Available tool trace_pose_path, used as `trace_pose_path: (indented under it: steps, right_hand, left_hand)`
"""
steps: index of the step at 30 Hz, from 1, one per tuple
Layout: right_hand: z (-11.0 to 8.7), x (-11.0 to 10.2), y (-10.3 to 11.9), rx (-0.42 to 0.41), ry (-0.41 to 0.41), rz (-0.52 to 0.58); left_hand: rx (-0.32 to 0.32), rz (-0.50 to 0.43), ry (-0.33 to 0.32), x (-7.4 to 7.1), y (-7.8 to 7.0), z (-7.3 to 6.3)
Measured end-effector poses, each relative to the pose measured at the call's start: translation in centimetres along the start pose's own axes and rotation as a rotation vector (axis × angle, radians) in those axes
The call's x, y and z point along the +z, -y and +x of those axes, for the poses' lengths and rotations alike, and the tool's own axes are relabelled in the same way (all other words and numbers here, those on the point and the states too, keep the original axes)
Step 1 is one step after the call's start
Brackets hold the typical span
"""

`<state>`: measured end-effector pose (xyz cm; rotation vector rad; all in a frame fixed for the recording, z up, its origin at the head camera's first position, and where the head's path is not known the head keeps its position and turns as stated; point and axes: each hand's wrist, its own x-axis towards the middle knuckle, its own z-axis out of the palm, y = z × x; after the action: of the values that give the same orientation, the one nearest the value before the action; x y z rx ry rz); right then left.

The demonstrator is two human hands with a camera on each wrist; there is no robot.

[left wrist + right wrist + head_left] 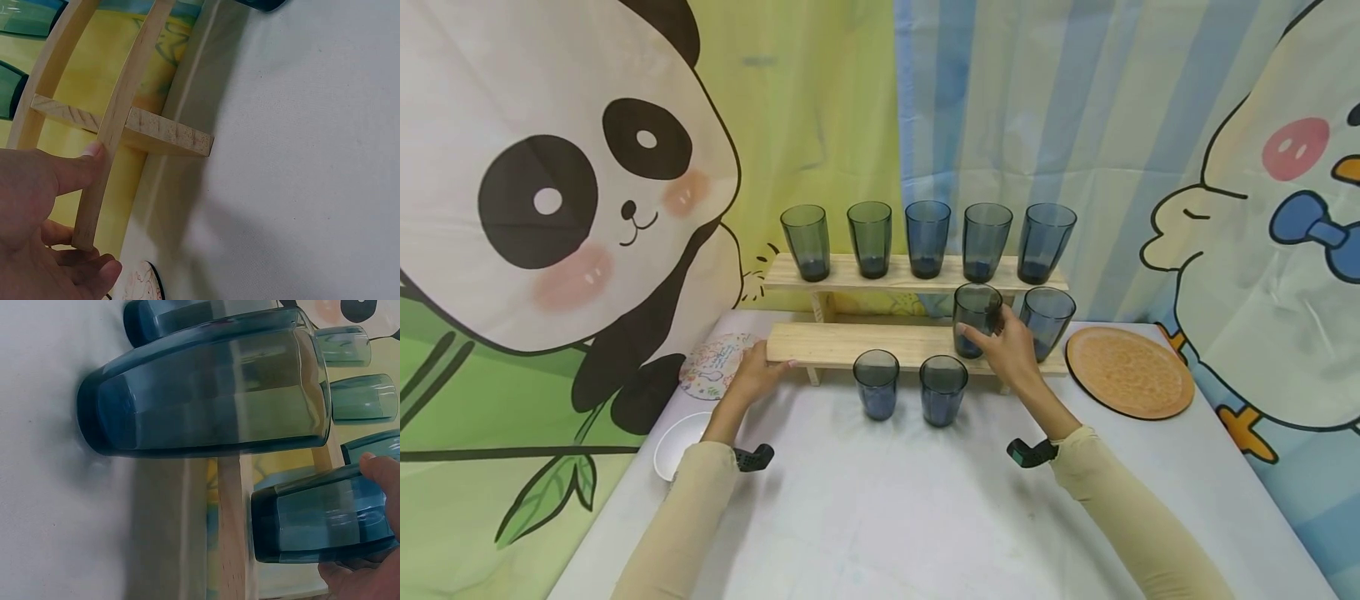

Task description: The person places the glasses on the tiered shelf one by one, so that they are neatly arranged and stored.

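A two-tier wooden shelf stands at the back of the table. My right hand holds a blue-tinted drinking glass upright at the lower tier, thumb on one side and fingers on the other; in the right wrist view the base of that glass is at the board. To its right on the same tier stands another glass. At the shelf's left end my left hand grips the lower board, its thumb on the board and fingers curled at the end.
Several glasses line the upper tier. Two glasses stand on the table before the shelf. A round brown mat lies right; a patterned round mat and a white dish lie left. Printed curtains hang behind.
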<state>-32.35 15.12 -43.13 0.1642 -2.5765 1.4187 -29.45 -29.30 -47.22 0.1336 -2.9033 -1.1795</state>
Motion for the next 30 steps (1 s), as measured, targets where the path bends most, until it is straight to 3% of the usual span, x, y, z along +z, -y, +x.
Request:
trace_pose_path:
  steps: [11,18,25,30]
  right_hand:
    - [-0.2,-0.1,0.0,0.02,0.026,-0.011]
    - [-0.6,-0.7,0.0,0.022,0.092,0.023]
    - [-4.7,-1.7,-0.1,0.044,0.131,0.09]
    - [-7.8,-0.5,-0.9,-0.005,0.126,0.097]
  left_hand:
    - [0.016,-0.003,0.0,0.1,0.2,0.0]
    - [0.014,-0.005,-0.004,0.1,0.0,0.1]
    - [0.005,-0.007,0.001,0.2,-0.1,0.0]
    - [0.007,-0.013,0.005,0.0,-0.1,-0.1]
